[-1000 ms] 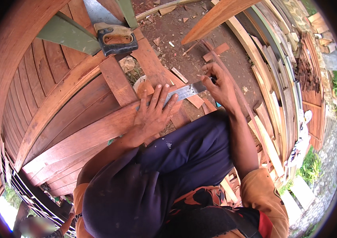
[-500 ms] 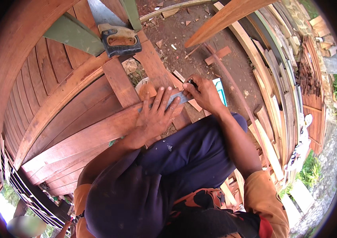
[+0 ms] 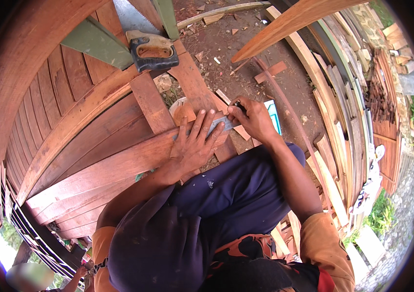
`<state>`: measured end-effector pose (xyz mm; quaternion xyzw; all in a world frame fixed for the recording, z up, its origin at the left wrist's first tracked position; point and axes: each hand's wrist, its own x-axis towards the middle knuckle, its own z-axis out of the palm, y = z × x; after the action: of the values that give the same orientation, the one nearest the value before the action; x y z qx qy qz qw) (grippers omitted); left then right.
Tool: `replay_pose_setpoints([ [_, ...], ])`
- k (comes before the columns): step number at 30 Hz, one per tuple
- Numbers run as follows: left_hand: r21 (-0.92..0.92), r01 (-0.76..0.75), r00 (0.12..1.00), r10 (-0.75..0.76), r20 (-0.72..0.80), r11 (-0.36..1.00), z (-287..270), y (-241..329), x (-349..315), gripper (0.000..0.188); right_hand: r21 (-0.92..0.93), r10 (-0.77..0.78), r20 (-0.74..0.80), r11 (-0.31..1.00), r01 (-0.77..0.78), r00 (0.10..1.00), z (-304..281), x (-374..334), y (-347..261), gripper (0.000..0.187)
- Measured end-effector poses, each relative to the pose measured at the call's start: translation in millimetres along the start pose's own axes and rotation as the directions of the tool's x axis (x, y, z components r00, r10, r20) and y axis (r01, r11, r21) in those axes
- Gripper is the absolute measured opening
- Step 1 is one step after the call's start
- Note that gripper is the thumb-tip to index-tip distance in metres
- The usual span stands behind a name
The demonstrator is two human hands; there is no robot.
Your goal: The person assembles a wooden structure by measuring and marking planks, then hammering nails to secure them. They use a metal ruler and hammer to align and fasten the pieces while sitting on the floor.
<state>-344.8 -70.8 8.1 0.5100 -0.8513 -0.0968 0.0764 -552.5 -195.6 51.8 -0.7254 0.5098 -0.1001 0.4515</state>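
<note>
My left hand (image 3: pixel 195 141) lies flat with fingers spread over a grey metal ruler (image 3: pixel 227 124), pressing it onto a reddish-brown plank (image 3: pixel 119 158). Part of the ruler is hidden under the fingers. At the ruler's right end, my right hand (image 3: pixel 252 119) is closed around a short dark stick-like thing (image 3: pixel 237 103). Its tip comes close to the plank's end, and I cannot tell whether it touches. The plank runs from the lower left up to my hands, in front of my bent knee.
A handsaw (image 3: pixel 153 51) with a black and tan handle rests at the upper left beside a green post (image 3: pixel 100 44). A pale round container (image 3: pixel 181 109) stands beyond my left hand. Timber (image 3: pixel 336 117) is piled along the right. A curved wooden beam (image 3: pixel 285 27) juts in overhead.
The whole view has shifted slightly to the right and down. My right hand keeps its grip at the ruler's end, and my left hand stays flat on the ruler.
</note>
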Motion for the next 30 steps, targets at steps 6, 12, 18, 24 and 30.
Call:
replay_pose_setpoints([
  [6,-0.004,-0.003,0.998,0.004,0.056,1.000,-3.3,0.0,0.3,0.075,-0.007,-0.030,0.015,1.000,0.030,0.999,-2.4,-0.8,-3.9,0.020],
  [12,0.023,0.000,1.000,0.000,0.022,1.000,-1.8,1.5,0.6,0.088,-0.146,-0.106,-0.062,0.985,0.097,0.992,1.2,-3.3,5.6,0.017],
  [18,0.025,0.006,1.000,-0.007,0.025,1.000,-2.7,0.5,0.1,0.088,-0.224,-0.108,-0.097,0.971,0.084,0.989,-11.7,-7.0,6.2,0.016],
  [24,-0.032,0.015,0.998,-0.013,0.059,0.999,-5.7,-2.2,2.3,0.086,-0.218,0.013,-0.511,0.965,-0.144,0.859,-38.5,-20.5,16.8,0.018],
  [30,-0.041,-0.078,0.996,0.079,0.031,0.996,-5.2,-4.8,-16.5,0.073,-0.155,0.009,-0.606,0.979,-0.129,0.796,-52.8,-23.1,36.8,0.022],
])
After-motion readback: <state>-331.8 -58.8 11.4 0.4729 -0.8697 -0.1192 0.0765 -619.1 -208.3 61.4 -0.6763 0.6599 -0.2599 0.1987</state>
